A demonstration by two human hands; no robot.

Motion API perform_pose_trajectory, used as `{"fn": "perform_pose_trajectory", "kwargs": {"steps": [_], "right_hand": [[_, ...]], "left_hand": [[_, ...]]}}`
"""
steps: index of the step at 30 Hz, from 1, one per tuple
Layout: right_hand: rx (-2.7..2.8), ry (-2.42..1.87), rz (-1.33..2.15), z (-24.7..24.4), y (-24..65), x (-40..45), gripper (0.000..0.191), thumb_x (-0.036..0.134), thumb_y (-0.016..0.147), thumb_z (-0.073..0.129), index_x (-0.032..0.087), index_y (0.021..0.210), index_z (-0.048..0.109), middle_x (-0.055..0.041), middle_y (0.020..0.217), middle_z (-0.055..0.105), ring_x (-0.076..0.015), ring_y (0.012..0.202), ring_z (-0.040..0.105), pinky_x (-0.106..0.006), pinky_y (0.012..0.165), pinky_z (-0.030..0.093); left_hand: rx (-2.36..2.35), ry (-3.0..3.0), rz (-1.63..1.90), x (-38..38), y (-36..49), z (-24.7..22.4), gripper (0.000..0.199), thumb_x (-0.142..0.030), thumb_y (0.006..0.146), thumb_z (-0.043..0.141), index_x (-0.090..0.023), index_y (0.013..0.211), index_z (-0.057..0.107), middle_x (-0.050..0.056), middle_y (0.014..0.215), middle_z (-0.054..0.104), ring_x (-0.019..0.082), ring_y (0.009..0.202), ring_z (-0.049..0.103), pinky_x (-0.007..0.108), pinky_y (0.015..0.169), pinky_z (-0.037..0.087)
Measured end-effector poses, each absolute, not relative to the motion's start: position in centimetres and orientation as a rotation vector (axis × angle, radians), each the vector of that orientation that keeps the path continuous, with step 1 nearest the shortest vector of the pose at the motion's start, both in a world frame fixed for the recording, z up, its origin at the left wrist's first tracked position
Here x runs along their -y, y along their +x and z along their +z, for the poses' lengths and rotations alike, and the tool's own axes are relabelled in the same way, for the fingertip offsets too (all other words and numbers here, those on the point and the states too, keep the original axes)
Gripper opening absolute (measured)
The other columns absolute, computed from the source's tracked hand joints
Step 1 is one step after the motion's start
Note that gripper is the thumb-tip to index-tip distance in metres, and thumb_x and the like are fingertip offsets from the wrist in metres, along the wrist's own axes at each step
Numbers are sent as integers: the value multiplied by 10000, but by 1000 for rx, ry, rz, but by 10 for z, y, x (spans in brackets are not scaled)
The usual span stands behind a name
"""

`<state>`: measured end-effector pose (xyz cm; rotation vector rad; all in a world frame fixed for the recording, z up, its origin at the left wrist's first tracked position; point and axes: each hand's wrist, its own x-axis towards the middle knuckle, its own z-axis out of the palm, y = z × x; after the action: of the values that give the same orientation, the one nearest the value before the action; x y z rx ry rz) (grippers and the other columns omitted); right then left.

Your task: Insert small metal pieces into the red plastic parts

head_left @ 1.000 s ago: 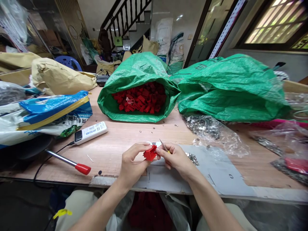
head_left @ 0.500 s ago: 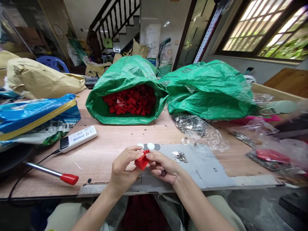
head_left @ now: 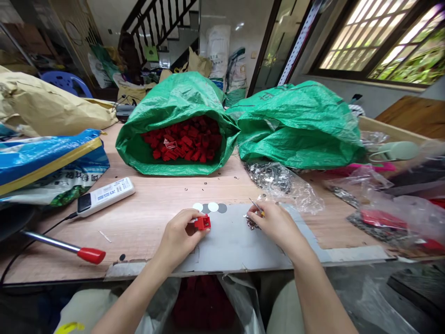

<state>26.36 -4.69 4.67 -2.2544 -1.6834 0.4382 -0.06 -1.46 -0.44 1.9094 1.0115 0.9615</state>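
A cluttered workroom surrounds the wood-grain table [head_left: 156,197] that I watch from afar through the head camera. Beyond the hands, a green sack [head_left: 174,99] lies with its mouth towards me, full of red plastic pieces [head_left: 187,141]. A second green sack [head_left: 299,123] slumps against it, beyond the right hand, and together they block my view of the table's far side. Nearer that hand, on its far right, spreads a clear plastic bag [head_left: 301,192] of small metal pieces. Out to the left of the left hand I see a white handheld device [head_left: 107,195] on a cable, a lever with a red grip [head_left: 91,255] and a blue-and-white bag [head_left: 48,155].

The hands are well apart. The left hand [head_left: 179,234] is closed, pinching a small red part [head_left: 203,222] between thumb and fingers. The right hand [head_left: 276,225] is curled around a slim pointed tool [head_left: 256,205], its fingertips at a small pile of metal pieces [head_left: 251,224]; whether it grips one, I cannot tell.

Under and between both hands lies a grey sheet [head_left: 232,250], with white and grey discs [head_left: 212,207] in a row just beyond the left hand. Farther back are a dark stair railing [head_left: 158,30] and, to the right, a barred window [head_left: 361,44].
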Motion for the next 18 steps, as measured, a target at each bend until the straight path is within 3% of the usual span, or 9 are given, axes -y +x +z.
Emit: {"fn": "perform_pose_trajectory", "kwargs": {"steps": [7, 11, 18], "right_hand": [[1786, -2193, 419, 37, 258, 47, 109, 155, 815, 555, 208, 737, 609, -28, 744, 688, -199, 730, 621, -284, 653, 374], [1883, -1908, 373, 33, 246, 43, 89, 137, 816, 571, 201, 763, 604, -27, 791, 669, -187, 752, 614, -283, 690, 400], [2061, -1599, 609, 30, 231, 44, 125, 248, 904, 580, 209, 849, 686, -26, 832, 700, -182, 759, 629, -283, 698, 426]], "left_hand": [[-998, 1854, 945, 14, 0, -2, 208, -272, 849, 702, -226, 1048, 662, 39, 1048, 703, 185, 935, 685, 290, 806, 562], [-1005, 1840, 938, 13, -1, -1, 244, -274, 843, 714, -226, 1075, 654, 32, 1029, 715, 182, 928, 689, 290, 823, 555], [-1002, 1880, 976, 14, 0, -1, 233, -245, 840, 711, -235, 1068, 660, 20, 1037, 714, 173, 926, 679, 284, 806, 542]]}}
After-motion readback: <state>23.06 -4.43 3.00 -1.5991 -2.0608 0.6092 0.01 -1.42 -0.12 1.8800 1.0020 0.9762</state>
